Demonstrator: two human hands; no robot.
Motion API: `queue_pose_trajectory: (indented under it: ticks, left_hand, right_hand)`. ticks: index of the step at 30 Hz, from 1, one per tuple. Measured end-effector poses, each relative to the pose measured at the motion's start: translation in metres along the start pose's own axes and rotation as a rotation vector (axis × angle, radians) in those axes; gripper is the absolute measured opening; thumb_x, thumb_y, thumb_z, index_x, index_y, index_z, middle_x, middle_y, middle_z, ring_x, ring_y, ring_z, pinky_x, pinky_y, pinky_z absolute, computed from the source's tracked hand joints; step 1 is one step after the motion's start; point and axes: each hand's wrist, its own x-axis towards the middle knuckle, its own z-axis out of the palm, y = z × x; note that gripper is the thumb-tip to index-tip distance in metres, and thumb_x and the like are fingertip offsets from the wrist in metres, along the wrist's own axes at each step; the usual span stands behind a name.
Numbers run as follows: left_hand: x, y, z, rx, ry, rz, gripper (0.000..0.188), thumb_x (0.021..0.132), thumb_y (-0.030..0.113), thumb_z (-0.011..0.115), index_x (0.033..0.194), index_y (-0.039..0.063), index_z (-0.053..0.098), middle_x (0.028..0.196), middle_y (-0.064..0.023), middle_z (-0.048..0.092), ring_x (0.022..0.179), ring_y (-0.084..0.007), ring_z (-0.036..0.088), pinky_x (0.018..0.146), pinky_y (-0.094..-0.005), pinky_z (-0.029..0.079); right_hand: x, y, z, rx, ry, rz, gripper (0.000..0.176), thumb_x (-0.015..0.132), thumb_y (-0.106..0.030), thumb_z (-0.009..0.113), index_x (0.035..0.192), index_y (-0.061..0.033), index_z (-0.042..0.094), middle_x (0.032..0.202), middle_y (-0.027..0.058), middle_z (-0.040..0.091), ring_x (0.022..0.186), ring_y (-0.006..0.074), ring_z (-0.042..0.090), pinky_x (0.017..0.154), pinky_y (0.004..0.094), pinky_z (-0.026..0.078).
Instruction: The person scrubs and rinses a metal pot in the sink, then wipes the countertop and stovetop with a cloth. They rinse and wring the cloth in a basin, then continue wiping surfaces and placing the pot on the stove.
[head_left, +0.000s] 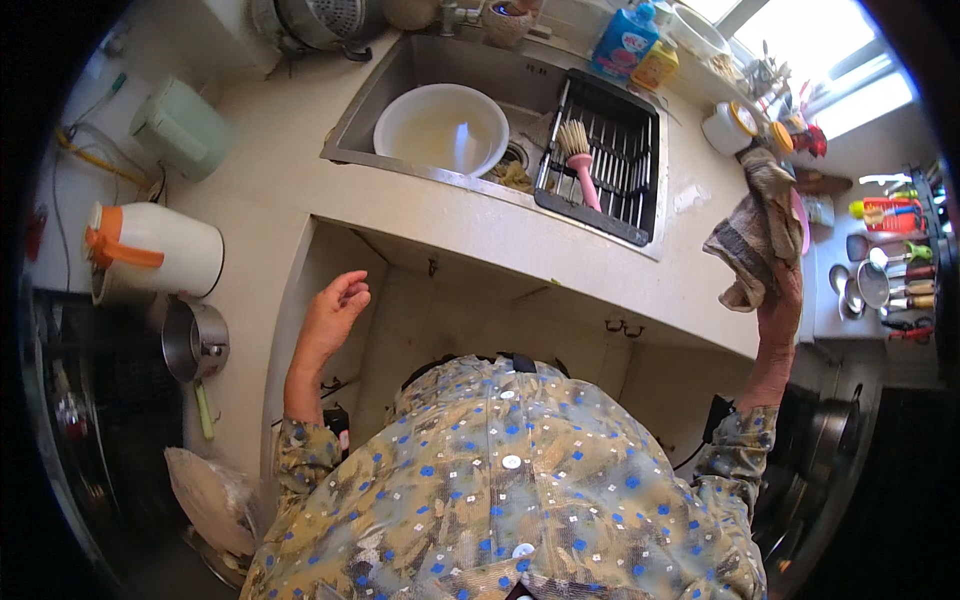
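Note:
My right hand (784, 289) grips a grey-brown cloth (754, 225) over the right end of the counter, the cloth hanging in folds and covering most of the fingers. My left hand (337, 307) is held in front of the counter edge with nothing in it, fingers loosely curled and apart. Ahead of me a metal sink (517, 71) holds a white basin (390, 139) of cloudy water. A black-framed drying rack (619, 161) sits across the sink's right part. On it lies a brush (581, 165) with a pink handle and pale bristles.
To the left stand a white thermos jug (180, 247) with an orange handle, a small saucepan (195, 341) and a green container (180, 131). A blue detergent bottle (624, 41) and a yellow bottle (656, 66) are behind the rack. Utensils, including a strainer (872, 283), hang at right.

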Motion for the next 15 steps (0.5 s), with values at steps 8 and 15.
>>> queue_pose_trajectory:
  ticks: [8, 15]
  left_hand:
    - [0.017, 0.012, 0.012, 0.014, -0.093, 0.037, 0.035, 0.085, 0.019, 0.06, 0.117, 0.005, 0.053, 0.101, -0.0075, 0.061, 0.091, -0.0136, 0.056, 0.078, -0.0259, 0.046]
    - [-0.02, -0.012, -0.003, 0.018, 0.081, -0.048, 0.035, 0.085, 0.018, 0.06, 0.116, 0.004, 0.053, 0.1, -0.0088, 0.061, 0.09, -0.0148, 0.057, 0.078, -0.0268, 0.047]
  right_hand:
    - [-0.071, 0.127, 0.028, -1.044, 0.155, 0.2, 0.052, 0.083, -0.01, 0.046, 0.132, -0.0063, 0.03, 0.122, 0.0263, 0.047, 0.115, 0.0387, 0.046, 0.092, 0.04, 0.041]
    - [-0.051, 0.199, 0.057, -1.165, -0.489, -0.314, 0.058, 0.064, 0.004, 0.059, 0.118, -0.0076, 0.042, 0.128, 0.022, 0.033, 0.125, 0.0438, 0.026, 0.103, 0.0489, 0.025]
